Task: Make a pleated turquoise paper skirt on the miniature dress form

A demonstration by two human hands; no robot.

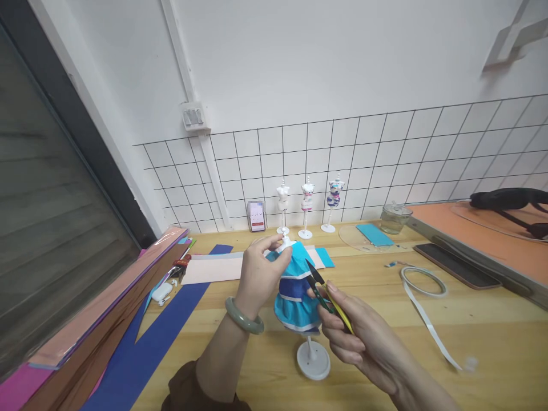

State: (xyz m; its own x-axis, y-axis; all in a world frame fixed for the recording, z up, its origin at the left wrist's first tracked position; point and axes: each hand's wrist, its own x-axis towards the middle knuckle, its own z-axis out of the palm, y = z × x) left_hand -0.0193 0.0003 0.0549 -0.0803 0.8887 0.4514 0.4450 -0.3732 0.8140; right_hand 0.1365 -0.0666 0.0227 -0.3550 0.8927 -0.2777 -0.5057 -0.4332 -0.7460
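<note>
Mini mannequin [286, 244], white neck and round base, center frame, top leaning left. Wears dress [295, 289]: turquoise top, dark blue waist, flared turquoise skirt, white edging. Snips [317, 275], dark blades parted, yellow handle, right of center, tips up-left near dress.

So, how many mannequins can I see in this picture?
4: the dressed mannequin at the left hand; at the back, from left, a white one, a pink-marked one and a purple-marked one.
</note>
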